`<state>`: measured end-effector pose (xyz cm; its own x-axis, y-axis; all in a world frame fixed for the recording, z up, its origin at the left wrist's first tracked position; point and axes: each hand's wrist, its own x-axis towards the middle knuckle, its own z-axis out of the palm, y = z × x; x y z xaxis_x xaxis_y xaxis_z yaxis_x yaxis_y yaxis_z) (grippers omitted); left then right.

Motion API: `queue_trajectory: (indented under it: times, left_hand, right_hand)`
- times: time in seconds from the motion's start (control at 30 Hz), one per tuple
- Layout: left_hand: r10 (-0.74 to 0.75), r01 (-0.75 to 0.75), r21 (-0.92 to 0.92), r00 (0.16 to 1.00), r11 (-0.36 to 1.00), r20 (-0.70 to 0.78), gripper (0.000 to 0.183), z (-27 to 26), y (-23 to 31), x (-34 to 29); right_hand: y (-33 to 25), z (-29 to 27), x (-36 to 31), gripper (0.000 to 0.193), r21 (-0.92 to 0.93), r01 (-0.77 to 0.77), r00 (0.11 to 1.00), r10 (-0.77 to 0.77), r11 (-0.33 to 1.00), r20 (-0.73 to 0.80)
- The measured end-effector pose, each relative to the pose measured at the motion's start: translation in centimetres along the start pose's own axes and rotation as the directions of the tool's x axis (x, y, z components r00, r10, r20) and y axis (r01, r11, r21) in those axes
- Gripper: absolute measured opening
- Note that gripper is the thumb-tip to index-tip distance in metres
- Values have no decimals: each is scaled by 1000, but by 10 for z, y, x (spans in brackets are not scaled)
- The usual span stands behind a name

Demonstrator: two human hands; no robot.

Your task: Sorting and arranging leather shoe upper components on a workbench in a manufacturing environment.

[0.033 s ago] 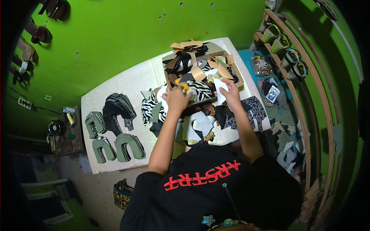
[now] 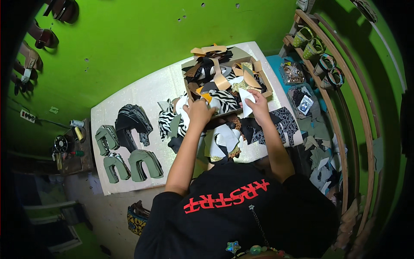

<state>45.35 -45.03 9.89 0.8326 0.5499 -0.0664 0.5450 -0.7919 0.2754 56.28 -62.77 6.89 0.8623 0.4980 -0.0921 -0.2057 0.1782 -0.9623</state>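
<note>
A cardboard box [image 2: 268, 90] full of cut material scraps stands on the table: zebra-print, black, tan and gold glitter pieces. My right hand [image 2: 259, 106] pinches a white scrap [image 2: 247, 102] at the box's near right side. At the near left edge of the box, my left hand [image 2: 200, 113] is closed with its fingers curled down among the scraps; what they grip is hidden. A yellow-orange scrap [image 2: 207, 97] shows just past its fingers. Around my forearms lie more loose pieces, among them a zebra-print piece [image 2: 165, 122], a white piece [image 2: 226, 137] and a black patterned piece [image 2: 284, 123].
Stacks of U-shaped green pieces [image 2: 145, 165] and black pieces [image 2: 131, 123] stand on the table's left part. A wooden rack [image 2: 330, 101] with small patterned shoes [image 2: 314, 48] rises at the right, beside containers [image 2: 292, 73] of small items. A green wall [image 2: 142, 43] closes the far side.
My left hand has shifted very slightly, its fingers lower among the scraps. My right hand stays in place with the white scrap.
</note>
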Motion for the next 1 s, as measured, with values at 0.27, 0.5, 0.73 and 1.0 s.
queue_trajectory:
  times: [0.27,0.5,0.73,1.0]
  left_hand:
    - [21,-32,-78,990,996,-140,31,-9,-17,8]
    - [88,-245,-672,962,699,-260,24,-41,-34,26]
    - [206,-298,-935,944,195,-258,11,-72,-39,11]
    - [379,-130,-984,910,-122,-167,9,-78,-55,-22]
  right_hand:
    - [7,3,-25,22,10,-60,995,61,998,-75]
    - [9,9,-38,31,-59,37,983,-47,998,-179]
    - [16,17,-58,24,-62,-59,996,55,996,-64]
    - [51,37,-90,37,-698,-154,984,173,699,-43]
